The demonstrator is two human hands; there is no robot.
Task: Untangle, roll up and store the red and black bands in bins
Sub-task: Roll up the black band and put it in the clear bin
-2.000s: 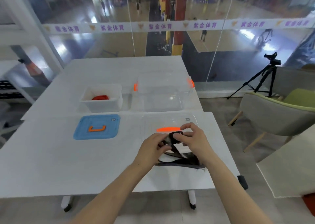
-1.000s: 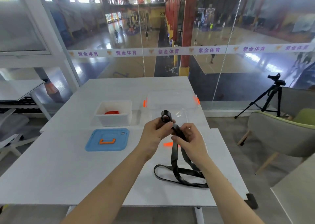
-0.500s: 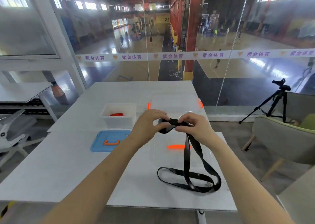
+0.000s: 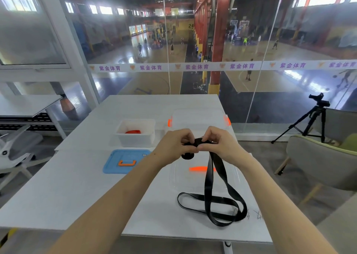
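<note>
1. Left of the black band (image 4: 208,178): white bin (image 4: 135,135) with the red band (image 4: 133,131) lying inside; blue lid (image 4: 125,161) flat on the table (image 4: 58,186), nearer than that bin.
2. Left hand (image 4: 174,144) raised above the table, forearm stretched forward, fingers curled and pinched on the rolled end of the black band, the small coil showing just under the thumb.
3. Right hand (image 4: 220,143) at the same height, touching the left at the fingertips, clenched on the band just beside the coil.
4. Compared with half a second earlier: hands drawn closer together, the flat stretch of band between them gone, the coil now lower, beneath the left fingers.
5. Below the right hand: free length of the black band hanging down in two strands to the table, ending in crossed loops lying on the surface, partly over the clear lid (image 4: 231,178) with its orange handle.
6. Behind the hands: clear bin (image 4: 197,118) with orange latches.
</note>
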